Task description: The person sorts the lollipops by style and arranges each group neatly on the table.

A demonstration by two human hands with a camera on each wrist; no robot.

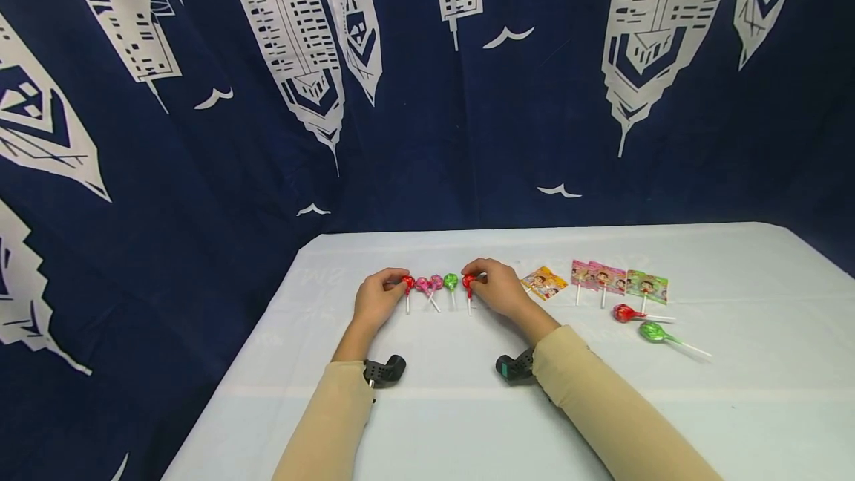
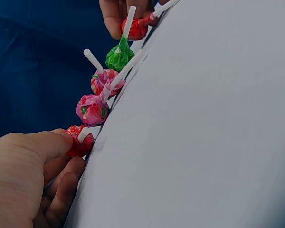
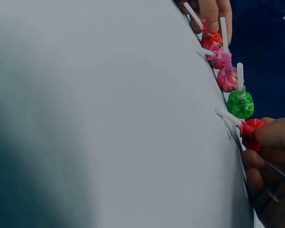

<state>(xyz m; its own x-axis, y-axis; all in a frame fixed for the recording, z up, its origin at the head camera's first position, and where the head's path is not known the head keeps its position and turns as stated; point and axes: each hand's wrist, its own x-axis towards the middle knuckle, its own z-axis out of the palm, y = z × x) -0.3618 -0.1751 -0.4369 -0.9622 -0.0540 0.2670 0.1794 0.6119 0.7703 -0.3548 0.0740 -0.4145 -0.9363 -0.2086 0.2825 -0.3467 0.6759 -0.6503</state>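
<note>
A short row of wrapped lollipops lies on the white table (image 1: pixel 461 421), sticks toward the person. At its left end my left hand (image 1: pixel 376 301) pinches a red lollipop (image 2: pixel 84 145) by its head between thumb and fingers. My right hand (image 1: pixel 502 291) grips another red lollipop (image 3: pixel 249 133) the same way at the right end. Between the hands are a pink lollipop (image 2: pixel 92 110), a second pink lollipop (image 2: pixel 104 81) and a green lollipop (image 1: pixel 450 282). The sticks of the two pink ones cross in the head view.
Right of the right hand lie an orange flat packet (image 1: pixel 546 283), two pink packets (image 1: pixel 609 278) and a green packet (image 1: pixel 646 286), white sticks showing. Nearer are a loose red lollipop (image 1: pixel 624 313) and a green one (image 1: pixel 653 331). A dark blue printed cloth (image 1: pixel 427 169) hangs behind the table.
</note>
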